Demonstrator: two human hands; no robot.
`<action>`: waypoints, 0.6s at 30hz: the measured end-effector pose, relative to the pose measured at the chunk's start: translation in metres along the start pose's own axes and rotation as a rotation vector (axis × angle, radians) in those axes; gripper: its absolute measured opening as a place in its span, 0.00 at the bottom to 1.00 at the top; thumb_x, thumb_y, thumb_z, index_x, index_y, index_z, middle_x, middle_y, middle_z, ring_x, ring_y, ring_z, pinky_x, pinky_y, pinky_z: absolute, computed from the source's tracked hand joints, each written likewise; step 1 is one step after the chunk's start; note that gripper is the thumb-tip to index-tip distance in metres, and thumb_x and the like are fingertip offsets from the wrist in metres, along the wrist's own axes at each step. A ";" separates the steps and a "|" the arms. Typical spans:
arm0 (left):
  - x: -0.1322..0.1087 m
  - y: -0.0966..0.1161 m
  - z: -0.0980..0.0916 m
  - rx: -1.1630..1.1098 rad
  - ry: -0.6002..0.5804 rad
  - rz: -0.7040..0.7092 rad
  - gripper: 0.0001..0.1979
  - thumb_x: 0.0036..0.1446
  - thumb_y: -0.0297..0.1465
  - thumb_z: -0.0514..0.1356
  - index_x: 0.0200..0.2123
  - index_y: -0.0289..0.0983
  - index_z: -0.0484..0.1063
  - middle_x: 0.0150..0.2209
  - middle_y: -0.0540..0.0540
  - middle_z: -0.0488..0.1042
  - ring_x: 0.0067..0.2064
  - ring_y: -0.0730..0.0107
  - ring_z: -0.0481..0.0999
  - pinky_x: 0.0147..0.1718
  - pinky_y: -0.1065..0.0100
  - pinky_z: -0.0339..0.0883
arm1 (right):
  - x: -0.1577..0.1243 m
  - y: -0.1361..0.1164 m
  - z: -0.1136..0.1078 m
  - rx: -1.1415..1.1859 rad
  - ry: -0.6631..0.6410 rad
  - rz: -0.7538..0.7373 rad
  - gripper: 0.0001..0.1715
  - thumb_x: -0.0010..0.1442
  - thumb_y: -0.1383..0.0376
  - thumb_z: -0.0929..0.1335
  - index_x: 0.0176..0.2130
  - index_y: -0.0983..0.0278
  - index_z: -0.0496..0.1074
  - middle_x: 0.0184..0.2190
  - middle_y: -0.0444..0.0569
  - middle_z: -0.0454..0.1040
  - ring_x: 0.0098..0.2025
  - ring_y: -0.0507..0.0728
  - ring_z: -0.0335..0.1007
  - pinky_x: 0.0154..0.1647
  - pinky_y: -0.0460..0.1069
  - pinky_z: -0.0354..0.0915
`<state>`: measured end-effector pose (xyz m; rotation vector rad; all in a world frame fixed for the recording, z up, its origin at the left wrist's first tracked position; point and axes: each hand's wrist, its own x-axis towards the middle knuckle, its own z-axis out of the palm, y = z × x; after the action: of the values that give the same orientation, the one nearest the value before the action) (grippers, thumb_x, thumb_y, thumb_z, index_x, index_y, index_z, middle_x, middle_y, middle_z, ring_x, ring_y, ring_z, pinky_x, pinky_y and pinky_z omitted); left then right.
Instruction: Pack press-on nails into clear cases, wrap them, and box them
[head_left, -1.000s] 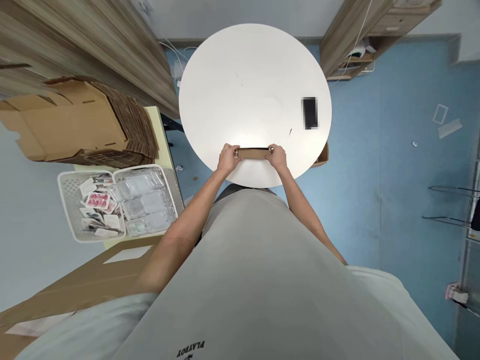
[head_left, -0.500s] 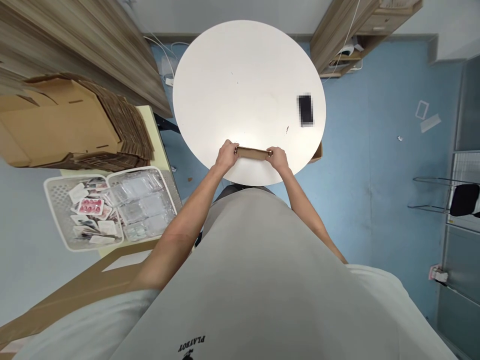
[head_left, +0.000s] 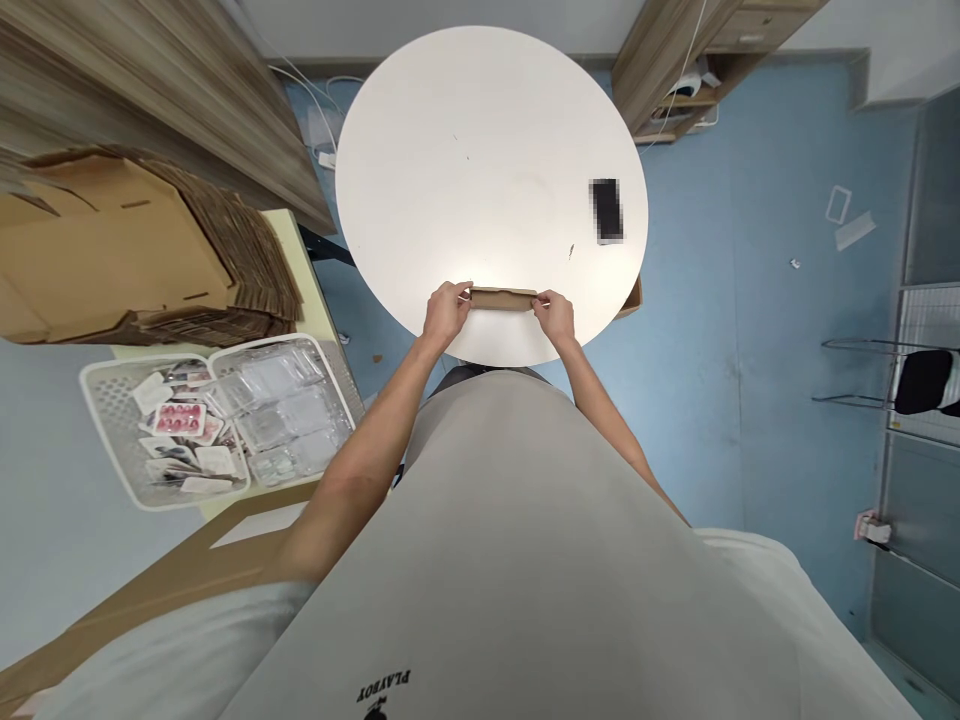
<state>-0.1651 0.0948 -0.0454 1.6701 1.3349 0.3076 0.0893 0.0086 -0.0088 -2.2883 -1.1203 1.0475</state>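
Note:
A small brown cardboard box [head_left: 502, 299] is held over the near part of the round white table [head_left: 491, 110], its long side running left to right. My left hand [head_left: 447, 312] pinches its left end between thumb and fingers. At the opposite end, the fingers of my right hand [head_left: 555, 318] are closed on the right corner. A dark line along the upper part of the cardboard looks like a fold or gap. The far side of the box and its inside are hidden from me.
A pixelated dark rectangle [head_left: 607, 210] lies on the table's right side. To the left are stacked flat cardboard pieces [head_left: 165, 240], a white basket [head_left: 112, 430] of small cards and packs, and another with clear plastic cases [head_left: 289, 400]. A wooden cabinet [head_left: 637, 70] stands behind at right.
The cardboard has turned slightly, so more of its long face and a dark gap show. My fingers have shifted at both ends. The whole view has moved a little.

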 end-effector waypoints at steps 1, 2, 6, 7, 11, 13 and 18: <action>-0.002 0.001 0.000 -0.010 0.010 -0.007 0.25 0.67 0.27 0.64 0.65 0.38 0.83 0.53 0.39 0.83 0.49 0.54 0.83 0.60 0.54 0.76 | -0.001 0.001 0.000 0.006 0.007 -0.013 0.10 0.75 0.64 0.68 0.46 0.62 0.81 0.51 0.55 0.88 0.52 0.63 0.87 0.56 0.55 0.78; -0.003 0.001 0.000 -0.018 0.019 -0.014 0.24 0.66 0.28 0.64 0.64 0.39 0.84 0.51 0.40 0.84 0.48 0.54 0.83 0.59 0.54 0.76 | -0.003 0.002 0.000 0.010 0.009 -0.019 0.10 0.75 0.64 0.68 0.46 0.62 0.81 0.51 0.55 0.88 0.52 0.63 0.87 0.56 0.56 0.78; -0.007 0.003 0.001 -0.025 0.032 -0.035 0.24 0.66 0.28 0.65 0.64 0.41 0.85 0.49 0.42 0.85 0.47 0.55 0.84 0.58 0.55 0.77 | -0.008 0.005 0.002 -0.011 -0.009 -0.030 0.12 0.76 0.66 0.67 0.47 0.63 0.82 0.50 0.56 0.89 0.53 0.64 0.87 0.58 0.57 0.78; -0.007 0.003 0.001 -0.017 0.026 -0.039 0.24 0.66 0.28 0.65 0.64 0.41 0.85 0.49 0.41 0.85 0.47 0.54 0.84 0.58 0.54 0.77 | -0.009 0.005 0.002 -0.021 -0.011 -0.032 0.13 0.76 0.67 0.67 0.48 0.63 0.83 0.52 0.56 0.89 0.53 0.65 0.87 0.59 0.58 0.78; -0.009 0.002 0.000 0.001 0.002 -0.022 0.24 0.67 0.36 0.69 0.65 0.40 0.84 0.52 0.40 0.85 0.46 0.55 0.85 0.58 0.54 0.77 | -0.010 0.003 0.002 -0.011 -0.022 -0.027 0.12 0.76 0.59 0.72 0.50 0.62 0.85 0.55 0.56 0.89 0.55 0.66 0.88 0.63 0.59 0.77; -0.009 0.000 0.001 -0.026 0.023 -0.007 0.24 0.71 0.42 0.67 0.64 0.39 0.84 0.53 0.39 0.84 0.46 0.56 0.85 0.58 0.55 0.78 | -0.008 0.004 0.003 0.024 -0.017 -0.025 0.18 0.77 0.53 0.71 0.47 0.62 0.86 0.51 0.56 0.90 0.54 0.66 0.88 0.63 0.58 0.78; -0.003 -0.008 0.008 -0.155 0.076 -0.082 0.21 0.68 0.37 0.67 0.61 0.39 0.84 0.53 0.40 0.84 0.46 0.58 0.85 0.55 0.58 0.79 | -0.002 0.011 0.008 0.143 0.034 0.073 0.17 0.76 0.58 0.70 0.41 0.63 0.86 0.41 0.52 0.90 0.50 0.63 0.90 0.60 0.56 0.80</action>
<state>-0.1662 0.0878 -0.0544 1.4837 1.3956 0.4186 0.0875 0.0007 -0.0197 -2.2395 -0.9241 1.0752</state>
